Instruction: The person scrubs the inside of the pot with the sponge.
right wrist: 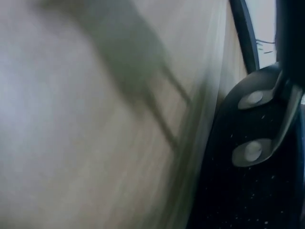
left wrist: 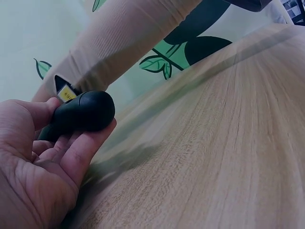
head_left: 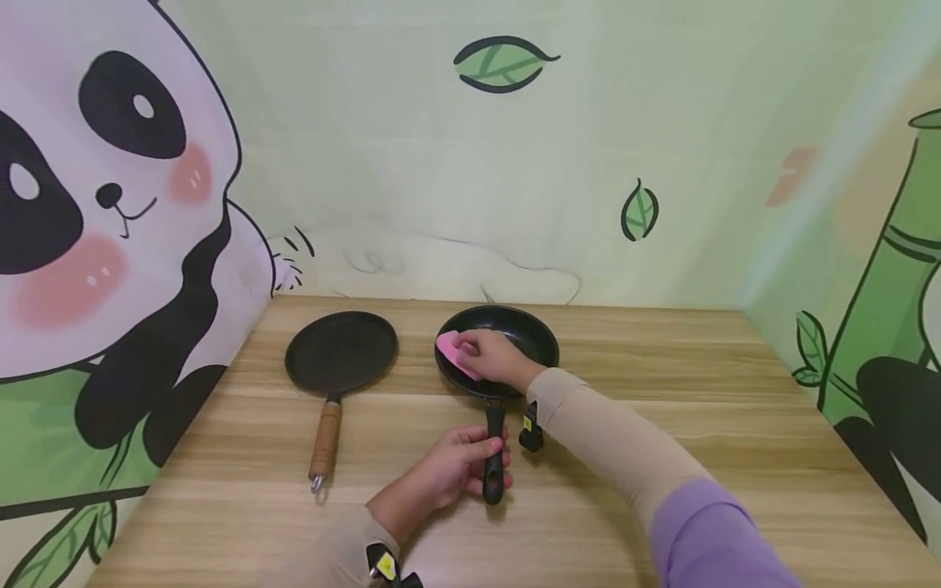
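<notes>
A black frying pan (head_left: 542, 343) rests on the wooden table with its handle toward me. My left hand (head_left: 459, 465) grips the black handle (head_left: 495, 420), thumb on top and fingers curled beneath. The handle's rounded end (left wrist: 97, 110) shows large in the left wrist view. Inside the pan, my right hand (head_left: 498, 357) pinches a flat pink sponge (head_left: 452, 353) against the left inner side. The right wrist view catches the pan's dark speckled outer wall (right wrist: 238, 191) and two rivets, while the hand itself is out of that view.
To the left lies a flat black griddle pan (head_left: 341, 351) with a brown wooden handle (head_left: 326, 437). The wooden table (head_left: 662, 367) meets a green printed backdrop (head_left: 367, 163) at its back and sides. My right forearm crosses over the table from the right.
</notes>
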Tool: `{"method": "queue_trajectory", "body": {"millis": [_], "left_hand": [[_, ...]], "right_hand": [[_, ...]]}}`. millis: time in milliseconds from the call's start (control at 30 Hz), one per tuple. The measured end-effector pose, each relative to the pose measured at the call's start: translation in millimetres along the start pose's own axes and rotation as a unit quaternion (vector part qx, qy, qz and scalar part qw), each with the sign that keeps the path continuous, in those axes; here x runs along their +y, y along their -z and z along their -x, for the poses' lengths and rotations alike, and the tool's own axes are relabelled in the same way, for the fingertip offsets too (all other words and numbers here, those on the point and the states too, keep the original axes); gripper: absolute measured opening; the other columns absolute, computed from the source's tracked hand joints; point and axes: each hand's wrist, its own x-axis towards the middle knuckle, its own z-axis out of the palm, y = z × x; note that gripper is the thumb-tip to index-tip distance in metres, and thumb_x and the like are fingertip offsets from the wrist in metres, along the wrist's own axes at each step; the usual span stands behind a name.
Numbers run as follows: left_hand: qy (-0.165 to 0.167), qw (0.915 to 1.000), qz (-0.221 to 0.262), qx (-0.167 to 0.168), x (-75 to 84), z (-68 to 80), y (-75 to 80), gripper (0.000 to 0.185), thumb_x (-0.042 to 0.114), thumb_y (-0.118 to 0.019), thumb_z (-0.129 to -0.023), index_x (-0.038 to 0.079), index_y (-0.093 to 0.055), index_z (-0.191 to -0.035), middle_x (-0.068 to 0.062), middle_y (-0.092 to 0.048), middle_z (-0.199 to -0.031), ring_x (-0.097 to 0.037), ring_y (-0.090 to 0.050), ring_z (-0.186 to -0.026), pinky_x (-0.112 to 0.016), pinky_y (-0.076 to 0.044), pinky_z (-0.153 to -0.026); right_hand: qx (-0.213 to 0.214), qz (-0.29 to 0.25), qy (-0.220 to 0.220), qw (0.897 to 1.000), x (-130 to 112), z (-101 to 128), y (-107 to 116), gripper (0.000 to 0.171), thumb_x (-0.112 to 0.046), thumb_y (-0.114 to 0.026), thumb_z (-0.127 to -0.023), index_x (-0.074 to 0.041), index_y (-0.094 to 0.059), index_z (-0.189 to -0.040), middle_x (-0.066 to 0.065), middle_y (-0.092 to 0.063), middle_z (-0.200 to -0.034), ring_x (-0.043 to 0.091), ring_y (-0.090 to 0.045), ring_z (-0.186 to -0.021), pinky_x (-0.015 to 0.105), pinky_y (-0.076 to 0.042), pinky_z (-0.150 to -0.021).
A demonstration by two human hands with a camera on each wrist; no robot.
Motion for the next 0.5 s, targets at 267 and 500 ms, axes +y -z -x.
{"method": "queue_trajectory", "body": {"millis": [267,500], "left_hand": [[0.0,1.0,0.004,-0.004,-0.9,1.1,0.8,0.04,0.015,-0.057,-0.103,-0.009,-0.049,-0.134,-0.003,-0.068,-0.091,-0.021,-0.074,-0.078,-0.036,-0.061,-0.065],[-0.009,0.9996,0.009,-0.027,-1.8,-0.6,3.4,0.028,0.014,-0.055,-0.103,-0.004,-0.05,-0.124,-0.005,-0.066,-0.096,-0.022,-0.073,-0.081,-0.038,-0.061,-0.067]], "right_hand": [[0.03,0.123,-0.016,0.992,4.8,-12.5,-0.8,0.03,-0.021,-0.067,-0.098,-0.012,-0.067,-0.126,0.013,-0.065,-0.127,0.029,-0.059,-0.118,0.044,-0.044,-0.107],[0.058,0.258,0.017,0.964,17.0,-16.6,1.2,0.025,-0.021,-0.066,-0.098,-0.013,-0.067,-0.122,0.016,-0.061,-0.128,0.034,-0.055,-0.114,0.045,-0.046,-0.101]]}}
